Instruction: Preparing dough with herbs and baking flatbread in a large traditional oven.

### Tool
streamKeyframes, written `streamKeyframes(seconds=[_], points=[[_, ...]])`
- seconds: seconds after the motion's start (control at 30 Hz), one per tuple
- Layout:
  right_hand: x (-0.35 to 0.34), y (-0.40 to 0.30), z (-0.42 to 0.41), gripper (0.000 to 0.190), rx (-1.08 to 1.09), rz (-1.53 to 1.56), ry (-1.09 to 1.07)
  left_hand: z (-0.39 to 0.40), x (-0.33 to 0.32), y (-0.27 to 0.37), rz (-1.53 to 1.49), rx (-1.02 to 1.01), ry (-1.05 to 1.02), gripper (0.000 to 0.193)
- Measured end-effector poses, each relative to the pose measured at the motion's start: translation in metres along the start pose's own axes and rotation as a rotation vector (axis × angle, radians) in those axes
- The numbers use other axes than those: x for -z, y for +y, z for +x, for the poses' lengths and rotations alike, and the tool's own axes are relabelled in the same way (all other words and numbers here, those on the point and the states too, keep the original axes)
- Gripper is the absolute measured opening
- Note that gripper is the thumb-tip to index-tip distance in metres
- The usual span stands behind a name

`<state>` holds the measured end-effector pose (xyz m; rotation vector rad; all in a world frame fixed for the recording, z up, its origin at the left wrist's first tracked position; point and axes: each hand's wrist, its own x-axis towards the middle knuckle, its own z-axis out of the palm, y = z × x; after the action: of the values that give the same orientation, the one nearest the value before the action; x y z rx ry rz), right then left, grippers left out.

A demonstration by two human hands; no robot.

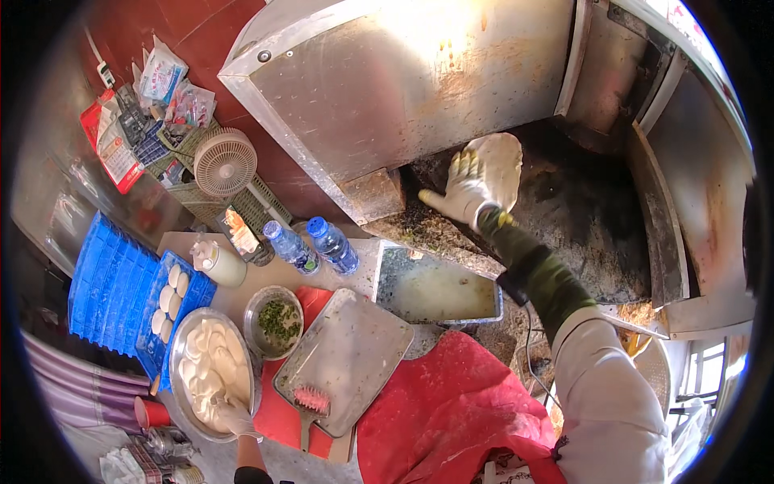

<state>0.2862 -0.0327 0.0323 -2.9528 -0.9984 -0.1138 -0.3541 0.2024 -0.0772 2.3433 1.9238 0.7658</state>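
Note:
My right hand (pixel 467 189), in a white glove with yellow fingers, reaches inside a blackened oven chamber (pixel 580 224). Its thumb is spread and its fingers lie flat over a thin pale sheet of dough (pixel 505 166). Part of the sheet is hidden under the hand; whether it sticks to the glove I cannot tell. My left hand is out of view. At lower left, a clear-gloved hand (pixel 236 418) with a dark sleeve, apparently another person's, dips into dough (pixel 211 363) in a steel bowl (pixel 175 393). Before me lies a metal tray (pixel 357 348) with a pink spiked roller (pixel 312 399).
A basin of cloudy water (pixel 444 284) borders the oven opening. Two water bottles (pixel 332 245), a bowl of chopped greens (pixel 279 320) and a white jug (pixel 219 263) stand leftward. Dough pieces (pixel 174 305) fill a blue tray beside stacked blue crates (pixel 109 290). A cable (pixel 529 339) hangs below my arm.

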Motion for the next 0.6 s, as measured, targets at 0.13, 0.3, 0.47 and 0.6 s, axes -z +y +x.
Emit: streamKeyframes(seconds=[0.13,0.3,0.47,0.6], points=[[-0.001,-0.026,-0.048,0.115,0.057,0.026,0.031,-0.001,-0.002,0.005,-0.097,-0.066,0.05,0.027],[-0.001,-0.027,-0.076,0.113,0.272,0.007,-0.044,-0.002,-0.001,0.008,-0.067,-0.092,0.073,0.025],[-0.034,0.016,-0.073,0.107,0.116,0.156,0.381,-0.003,0.001,0.01,-0.094,-0.165,0.08,0.025],[-0.011,0.014,-0.077,0.108,0.056,0.194,-0.047,-0.002,-0.001,0.0,-0.077,-0.046,0.045,0.026]])
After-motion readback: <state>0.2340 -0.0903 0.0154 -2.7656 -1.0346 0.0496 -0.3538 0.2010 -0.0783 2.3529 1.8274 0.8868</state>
